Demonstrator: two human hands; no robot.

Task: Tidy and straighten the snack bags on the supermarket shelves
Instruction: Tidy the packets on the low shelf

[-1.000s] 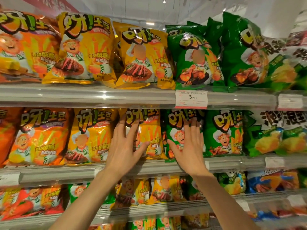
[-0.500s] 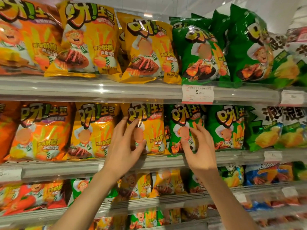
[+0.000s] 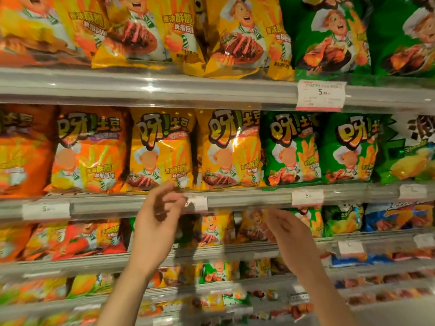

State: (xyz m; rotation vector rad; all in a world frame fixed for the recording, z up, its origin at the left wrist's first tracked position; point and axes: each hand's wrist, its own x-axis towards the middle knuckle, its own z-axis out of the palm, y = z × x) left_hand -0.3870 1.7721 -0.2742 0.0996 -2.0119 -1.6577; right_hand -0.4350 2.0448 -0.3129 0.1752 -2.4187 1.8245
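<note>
Snack shelf (image 3: 141, 203); left hand (image 3: 157, 222), right hand (image 3: 289, 234) loosely curled, empty.

The bags on the middle shelf — orange bag (image 3: 89, 149), yellow bags (image 3: 162, 149) and green bags (image 3: 292, 147) — each carry "呀!土豆" in big letters, with "香浓酥脆" lower down. The white price tag (image 3: 320, 95) on the upper rail reads "5.90"; its small print is unreadable.

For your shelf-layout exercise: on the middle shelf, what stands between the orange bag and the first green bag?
Head view: two yellow bags stand between orange bag and green bag.
</note>
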